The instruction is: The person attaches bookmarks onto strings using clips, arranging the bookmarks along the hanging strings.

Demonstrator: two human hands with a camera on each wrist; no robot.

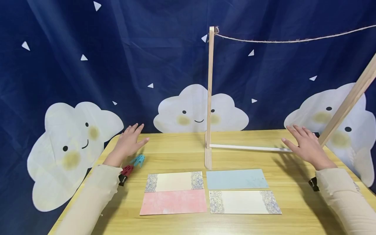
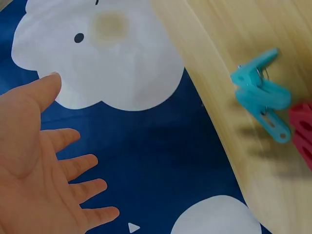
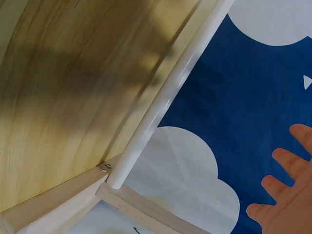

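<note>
My left hand (image 1: 128, 144) hovers with spread fingers over the left side of the table, holding nothing. Just below it in the head view lie a teal clothespin (image 1: 139, 160) and a red clothespin (image 1: 127, 170); the left wrist view shows the red one (image 2: 303, 127) cut off by the edge. On the right, my right hand (image 1: 309, 148) is also spread and holds nothing, near the stand's white rod (image 1: 249, 148). Between the hands lie a pink card (image 1: 173, 202), a pale blue card (image 1: 236, 179) and two lace-edged cards, one left (image 1: 174, 181) and one right (image 1: 243, 202).
A wooden stand rises at the back, with a left post (image 1: 210, 91), a slanting right post (image 1: 349, 98) and a twine line (image 1: 282, 41) strung from the left post's top. Behind the wooden table (image 1: 170, 151) hangs a dark blue cloth (image 1: 164, 39) printed with clouds.
</note>
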